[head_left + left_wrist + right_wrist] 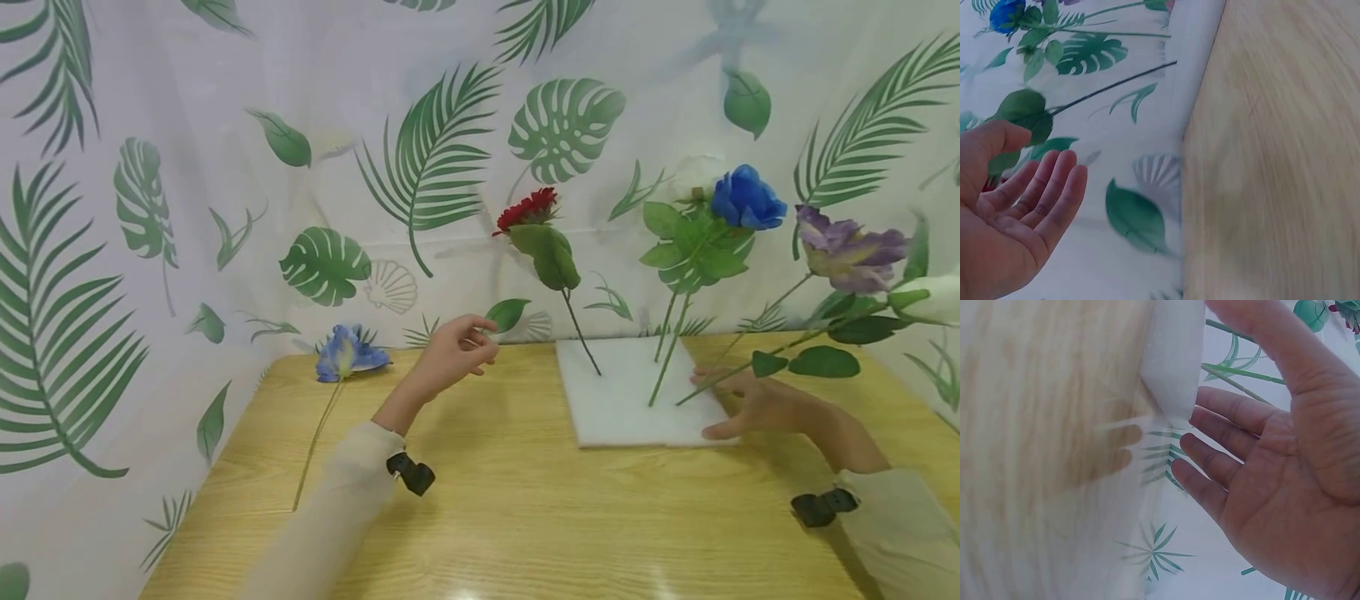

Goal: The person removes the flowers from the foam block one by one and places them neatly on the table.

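My right hand (768,406) is at the right edge of a white foam board (618,417), thumb by the front corner and fingers spread along the side. In the right wrist view those fingers (1210,459) look nearly straight, tips right at the board's edge. Artificial flowers stand in the board: a red flower (528,210) tilted left, a blue flower (748,198), a white flower (696,177) behind it, and a purple flower (853,250) leaning right. My left hand (453,357) hovers left of the board, holding nothing, its fingers loosely bent (1047,194).
A light blue flower (348,357) on a long stem lies at the table's left. Another white flower (933,300) leans far out at the right, its leafy stem crossing above my right hand. A leaf-printed curtain (450,275) hangs behind the wooden table (510,517).
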